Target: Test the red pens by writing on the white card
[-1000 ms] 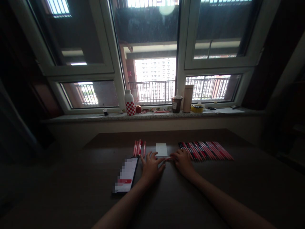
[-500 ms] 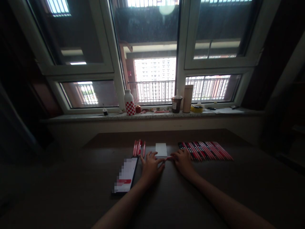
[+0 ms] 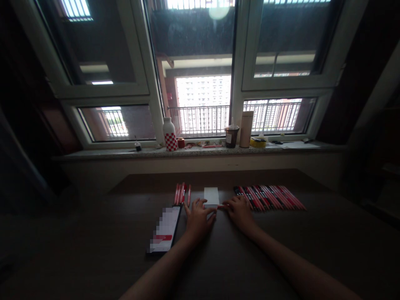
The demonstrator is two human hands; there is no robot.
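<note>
My left hand (image 3: 199,218) is over the middle of the table, thumb and forefinger brought close together and the other fingers bent toward the white square card (image 3: 211,196). Facing it, my right hand (image 3: 241,213) has its fingers curled in and its fingertips almost meeting those of the left. A tiny pinkish thing (image 3: 219,207) shows between the two sets of fingertips, too small and dark to name. Left of my left hand lies a phone-like slab (image 3: 165,229) with a light, partly blurred-out face. Beyond my right hand runs a row of red and black pens and pencils (image 3: 270,197).
Several red pens or pencils (image 3: 181,193) lie upper left on the brown table (image 3: 250,271). Along the windowsill (image 3: 200,152) stand a red-checked bottle (image 3: 170,135), a drink cup (image 3: 231,136), a tall tan flask (image 3: 246,130) and a yellow container (image 3: 258,142).
Both hands stay in nearly the same place. The pinkish thing between the fingertips shows slightly less of itself now.
</note>
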